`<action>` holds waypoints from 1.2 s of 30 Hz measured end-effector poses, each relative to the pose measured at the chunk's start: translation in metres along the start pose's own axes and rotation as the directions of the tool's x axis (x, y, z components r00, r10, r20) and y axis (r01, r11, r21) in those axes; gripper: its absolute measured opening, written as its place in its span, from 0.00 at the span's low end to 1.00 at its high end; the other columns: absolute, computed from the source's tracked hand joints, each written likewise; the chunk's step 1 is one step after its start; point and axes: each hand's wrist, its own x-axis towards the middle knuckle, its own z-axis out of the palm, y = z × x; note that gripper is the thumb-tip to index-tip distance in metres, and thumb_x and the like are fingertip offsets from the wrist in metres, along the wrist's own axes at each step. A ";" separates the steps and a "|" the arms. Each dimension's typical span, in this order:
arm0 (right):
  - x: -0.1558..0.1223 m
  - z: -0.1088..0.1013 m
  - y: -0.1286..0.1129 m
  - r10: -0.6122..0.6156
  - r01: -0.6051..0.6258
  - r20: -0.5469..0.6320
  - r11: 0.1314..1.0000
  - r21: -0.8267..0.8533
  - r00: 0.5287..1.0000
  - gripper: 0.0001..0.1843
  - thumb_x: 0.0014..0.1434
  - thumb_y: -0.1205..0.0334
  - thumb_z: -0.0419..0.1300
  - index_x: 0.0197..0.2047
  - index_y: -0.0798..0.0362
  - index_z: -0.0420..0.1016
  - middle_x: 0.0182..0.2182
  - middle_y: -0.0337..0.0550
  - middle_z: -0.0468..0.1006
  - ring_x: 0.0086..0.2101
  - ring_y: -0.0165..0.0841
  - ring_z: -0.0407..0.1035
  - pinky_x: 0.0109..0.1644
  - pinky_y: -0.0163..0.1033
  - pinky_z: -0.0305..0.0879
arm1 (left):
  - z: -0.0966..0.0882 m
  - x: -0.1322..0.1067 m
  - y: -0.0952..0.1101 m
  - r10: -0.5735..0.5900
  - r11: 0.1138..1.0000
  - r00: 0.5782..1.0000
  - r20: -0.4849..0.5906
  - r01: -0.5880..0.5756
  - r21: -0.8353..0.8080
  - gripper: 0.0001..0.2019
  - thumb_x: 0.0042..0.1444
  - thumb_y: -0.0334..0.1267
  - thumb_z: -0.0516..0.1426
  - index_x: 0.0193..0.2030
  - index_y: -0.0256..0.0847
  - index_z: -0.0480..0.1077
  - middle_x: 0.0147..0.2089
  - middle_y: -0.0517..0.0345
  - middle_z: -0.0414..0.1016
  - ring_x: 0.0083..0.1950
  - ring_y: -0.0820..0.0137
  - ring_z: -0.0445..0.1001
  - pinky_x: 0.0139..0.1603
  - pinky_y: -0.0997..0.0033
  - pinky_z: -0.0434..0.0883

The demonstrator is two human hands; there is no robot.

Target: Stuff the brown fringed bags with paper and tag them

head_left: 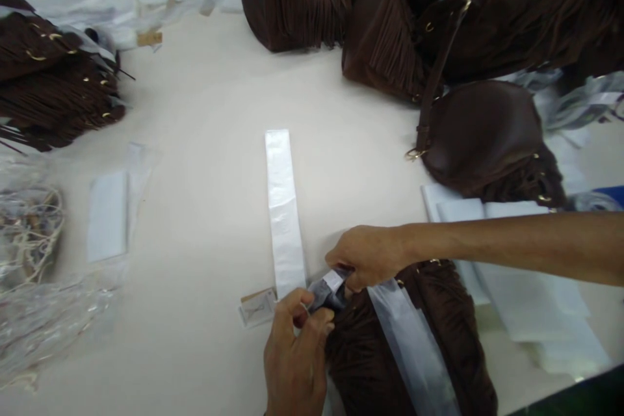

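Note:
A brown fringed bag lies at the lower right of the table, with a translucent plastic strip across it. Over its upper left corner, my left hand pinches one side of a small dark piece in clear plastic wrap, which has a white label. My right hand comes in from the right, fingers curled on the other side of that wrapped piece. What is inside the wrap is unclear. Beside my left hand are a hang tag and a long white folded plastic strip.
Brown fringed bags crowd the back right, with one round bag nearer. White sheets are stacked under my right forearm. More bags lie at the left, above a white folded sheet and a plastic bag of cords.

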 end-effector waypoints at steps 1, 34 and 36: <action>-0.001 -0.001 -0.002 -0.011 0.012 0.020 1.000 -0.026 1.000 0.14 0.53 0.53 0.64 0.39 0.53 0.77 0.29 0.40 0.77 0.28 0.31 0.65 0.27 0.34 0.48 | -0.001 0.001 -0.001 -0.005 1.000 1.000 0.019 0.005 -0.017 0.09 0.61 0.32 0.52 0.40 0.45 0.74 0.51 0.52 0.65 0.41 0.71 0.68 0.40 0.71 0.71; -0.013 0.026 -0.018 -0.228 0.220 -0.147 0.973 -0.071 0.963 0.13 0.57 0.57 0.63 0.43 0.56 0.75 0.31 0.46 0.78 0.34 0.38 0.71 0.33 0.37 0.55 | -0.015 0.011 -0.003 0.025 0.990 0.979 0.204 0.004 -0.141 0.08 0.61 0.28 0.52 0.43 0.43 0.69 0.50 0.53 0.69 0.53 0.66 0.66 0.50 0.65 0.67; -0.017 0.028 -0.016 -0.176 0.185 -0.144 0.981 0.051 0.974 0.15 0.56 0.58 0.64 0.46 0.54 0.74 0.33 0.43 0.78 0.34 0.36 0.72 0.33 0.36 0.56 | -0.016 0.011 -0.003 0.048 0.988 0.975 0.218 -0.014 -0.152 0.09 0.60 0.27 0.52 0.42 0.43 0.69 0.49 0.54 0.70 0.53 0.66 0.65 0.52 0.64 0.66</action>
